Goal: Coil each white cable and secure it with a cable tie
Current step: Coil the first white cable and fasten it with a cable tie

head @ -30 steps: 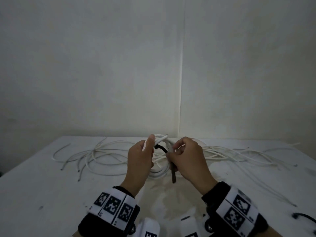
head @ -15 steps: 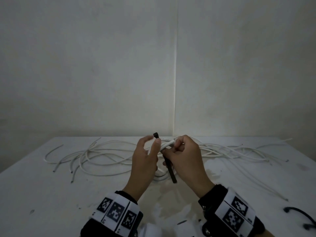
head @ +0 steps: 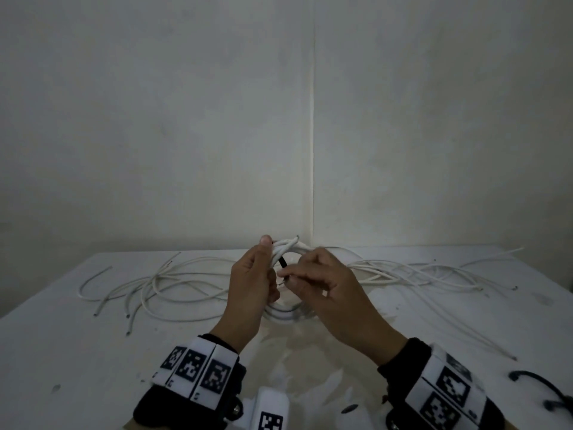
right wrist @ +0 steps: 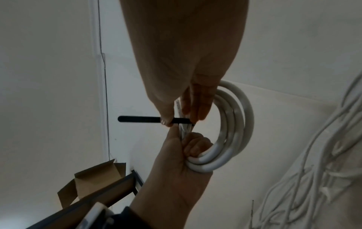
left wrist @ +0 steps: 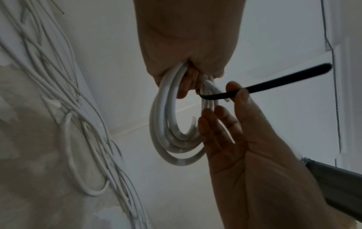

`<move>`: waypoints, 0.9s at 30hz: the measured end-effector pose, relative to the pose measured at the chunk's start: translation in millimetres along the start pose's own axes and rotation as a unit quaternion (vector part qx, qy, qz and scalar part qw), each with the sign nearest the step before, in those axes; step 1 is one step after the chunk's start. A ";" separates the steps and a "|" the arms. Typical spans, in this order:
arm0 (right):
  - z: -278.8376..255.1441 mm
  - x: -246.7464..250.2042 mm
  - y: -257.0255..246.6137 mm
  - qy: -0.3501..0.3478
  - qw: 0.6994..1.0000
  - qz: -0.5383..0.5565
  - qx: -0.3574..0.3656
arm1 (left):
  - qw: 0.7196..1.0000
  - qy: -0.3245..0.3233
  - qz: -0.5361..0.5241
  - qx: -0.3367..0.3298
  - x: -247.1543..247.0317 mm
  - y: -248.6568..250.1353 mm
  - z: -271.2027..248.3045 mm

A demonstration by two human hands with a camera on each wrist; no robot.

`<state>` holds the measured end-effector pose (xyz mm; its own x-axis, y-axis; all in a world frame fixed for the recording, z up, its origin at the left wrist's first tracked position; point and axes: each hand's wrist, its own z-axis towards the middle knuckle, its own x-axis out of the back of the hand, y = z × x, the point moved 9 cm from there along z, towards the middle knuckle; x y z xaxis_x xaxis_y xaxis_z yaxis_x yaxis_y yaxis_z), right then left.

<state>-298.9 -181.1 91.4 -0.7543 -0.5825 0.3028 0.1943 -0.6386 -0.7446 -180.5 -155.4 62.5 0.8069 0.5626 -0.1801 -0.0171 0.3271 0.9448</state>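
The left hand (head: 251, 287) holds a white coil (right wrist: 233, 128) up above the table (head: 93, 352). Its fingers are curled tight round the loops, and the thumb points up beside them. The coil hangs as a ring of a few loops, and its low part is just over the table.

The right hand (head: 322, 290) pinches a black tie (left wrist: 274, 82) between thumb and first finger. Its other fingers are loose and a bit spread. The tie goes round one side of the coil, close to the left hand's fingers. Its long tail sticks out straight past the right thumb. The spot where the tie locks is hidden by fingers, so I cannot tell if it is shut tight.

Behind both hands, loose cables (head: 173, 283) lie in a tangle across the table, from left to right. More black ties (head: 545, 392) sit at the right edge, well apart from the hands. A cardboard box (right wrist: 92, 182) shows low in the right wrist view.
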 end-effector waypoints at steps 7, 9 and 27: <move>4.0 0.1 -8.1 -0.003 0.998 0.049 0.029 | 1.000 0.000 -0.005 0.020 -5.6 1.4 -4.1; 4.8 6.5 -2.6 0.018 0.996 0.082 0.002 | 1.000 0.000 -0.012 0.022 -7.2 2.5 -4.6; 5.9 22.1 7.9 0.092 0.993 -0.047 -0.056 | 0.999 -0.011 0.016 0.043 -11.3 0.3 -8.9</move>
<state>-310.4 -202.0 95.7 -0.8698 -0.4150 0.2670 0.0554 -0.6198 -0.7828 -194.9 -154.9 62.3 0.8200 0.5539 -0.1440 0.0072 0.2416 0.9703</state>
